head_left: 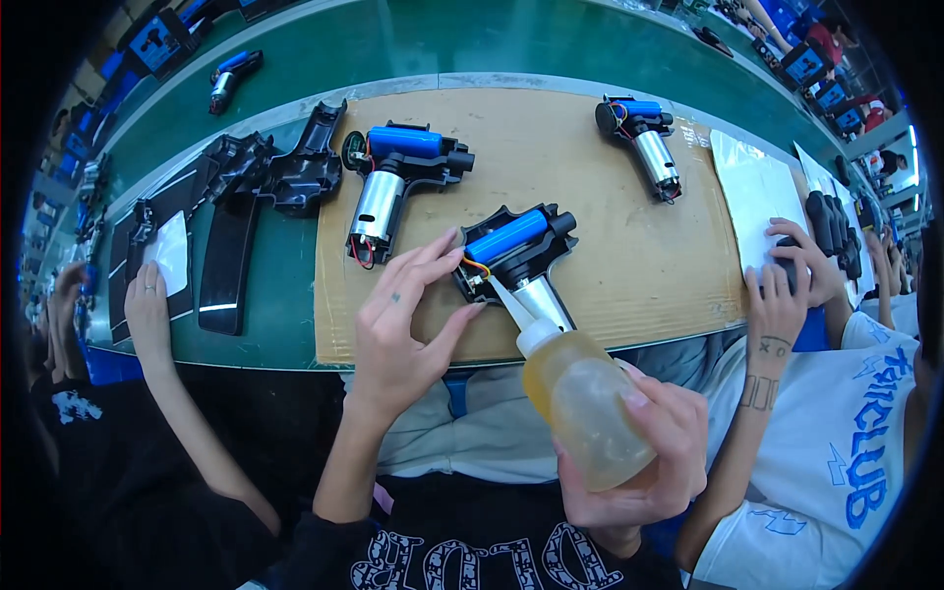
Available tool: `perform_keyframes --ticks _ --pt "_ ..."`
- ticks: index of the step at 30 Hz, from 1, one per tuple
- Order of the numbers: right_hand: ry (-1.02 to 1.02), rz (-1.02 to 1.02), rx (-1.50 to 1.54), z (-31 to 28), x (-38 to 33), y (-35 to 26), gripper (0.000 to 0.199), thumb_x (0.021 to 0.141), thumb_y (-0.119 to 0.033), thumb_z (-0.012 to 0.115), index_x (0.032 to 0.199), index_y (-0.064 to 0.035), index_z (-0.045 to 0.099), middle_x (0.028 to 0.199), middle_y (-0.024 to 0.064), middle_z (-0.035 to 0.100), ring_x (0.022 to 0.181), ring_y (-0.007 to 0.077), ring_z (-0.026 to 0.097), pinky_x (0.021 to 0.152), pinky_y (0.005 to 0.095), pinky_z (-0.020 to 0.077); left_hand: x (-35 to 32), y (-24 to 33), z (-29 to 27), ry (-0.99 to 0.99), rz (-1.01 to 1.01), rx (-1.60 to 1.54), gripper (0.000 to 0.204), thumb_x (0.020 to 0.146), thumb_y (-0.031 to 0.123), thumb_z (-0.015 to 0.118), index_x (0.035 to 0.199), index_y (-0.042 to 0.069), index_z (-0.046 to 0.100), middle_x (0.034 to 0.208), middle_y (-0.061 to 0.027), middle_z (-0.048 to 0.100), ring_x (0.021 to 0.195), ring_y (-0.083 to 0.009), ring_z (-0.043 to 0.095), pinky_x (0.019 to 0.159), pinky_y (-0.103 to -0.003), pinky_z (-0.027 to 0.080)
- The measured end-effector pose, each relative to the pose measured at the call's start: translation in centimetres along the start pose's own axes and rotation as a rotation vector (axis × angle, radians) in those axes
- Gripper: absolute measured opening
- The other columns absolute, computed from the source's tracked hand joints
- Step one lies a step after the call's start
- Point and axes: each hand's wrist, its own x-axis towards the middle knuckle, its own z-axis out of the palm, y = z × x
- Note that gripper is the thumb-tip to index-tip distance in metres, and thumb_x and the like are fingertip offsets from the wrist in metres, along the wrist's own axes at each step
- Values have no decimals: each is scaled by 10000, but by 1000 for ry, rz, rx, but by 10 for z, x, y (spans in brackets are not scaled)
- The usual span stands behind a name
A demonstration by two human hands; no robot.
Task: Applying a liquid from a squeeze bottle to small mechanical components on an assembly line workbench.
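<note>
My right hand (649, 452) is wrapped round a translucent squeeze bottle (585, 398) of yellowish liquid, tilted with its white nozzle pointing up and left. The nozzle tip meets the opened black tool housing (521, 258) near its coloured wires. Inside that housing lie a blue cylindrical battery (507, 236) and a silver motor (543, 301). With fingertips and thumb at its left edge, my left hand (401, 320) steadies the housing. Beyond it on the cardboard sit a second half-assembled tool (393, 182) at the left and a third (641, 146) at the right.
Under the work lies a cardboard sheet (629, 285) on a green table (280, 320). Empty black housing shells (305, 167) are at the left, and another assembly (231, 81) lies farther back. Co-workers' hands (149, 310) are close on both sides, the right one (782, 305) by white sheets.
</note>
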Motion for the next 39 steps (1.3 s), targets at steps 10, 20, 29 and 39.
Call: perform_keyframes --ticks 10,20,29,39 --pt "-22 -21 -9 0 24 -8 528 528 -66 809 1037 -20 672 959 186 713 830 333 657 761 392 518 1 9 -7 -25 -4 -13 582 740 -23 819 1297 34 660 1296 -129 685 1080 -266 682 875 -353 557" --pt "-40 24 30 1 35 -1 530 510 -76 794 1016 1 656 948 168 676 873 318 649 817 363 510 11 0 -11 -60 64 12 564 714 -29 812 1258 73 707 1148 -131 738 1072 -299 681 908 -376 557" --pt "-119 17 33 -4 47 3 561 497 -64 787 1037 13 659 945 167 669 877 291 652 834 341 506 8 0 -9 -57 72 19 578 704 -17 822 1261 92 715 1136 -132 742 1073 -288 683 906 -375 559" --pt "-60 46 130 -7 18 18 606 549 -72 823 1118 26 636 1013 162 665 941 260 655 886 339 514 5 6 -12 -48 58 30 573 711 3 834 1263 106 716 1129 -129 742 1046 -274 692 827 -356 578"
